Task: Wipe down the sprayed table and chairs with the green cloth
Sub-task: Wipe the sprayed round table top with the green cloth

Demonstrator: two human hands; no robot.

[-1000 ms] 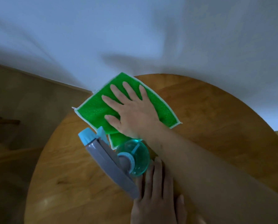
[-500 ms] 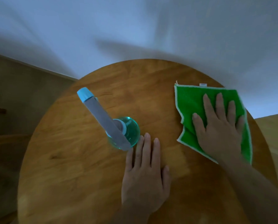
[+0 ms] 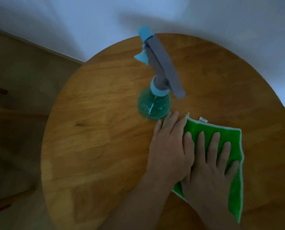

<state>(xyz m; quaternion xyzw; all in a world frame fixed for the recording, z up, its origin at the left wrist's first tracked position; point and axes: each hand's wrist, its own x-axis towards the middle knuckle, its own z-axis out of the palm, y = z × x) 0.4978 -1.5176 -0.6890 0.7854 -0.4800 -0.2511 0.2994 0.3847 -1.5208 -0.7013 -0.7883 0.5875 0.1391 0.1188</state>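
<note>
On the round wooden tabletop [image 3: 97, 130], the right hand [image 3: 209, 165] lies flat with fingers spread on the green cloth with a white border [image 3: 236, 146], just right of the teal plastic spray bottle with a grey trigger head [image 3: 153, 103]. The left hand [image 3: 170, 151] rests open on the wood beside the cloth, its fingertips near the bottle's base.

The head view is dim and bluish, with a cool cast over the wall [image 3: 204, 17]. A broad soft shadow [image 3: 155, 22] spreads on that wall behind the spray bottle [image 3: 153, 103]. The round counter [image 3: 97, 130] carries a faint sheen (no hard glare). Everything is slightly soft, more so at the left edge, where wide-angle distortion bends the lines and the floor [image 3: 22, 72] darkens.
</note>
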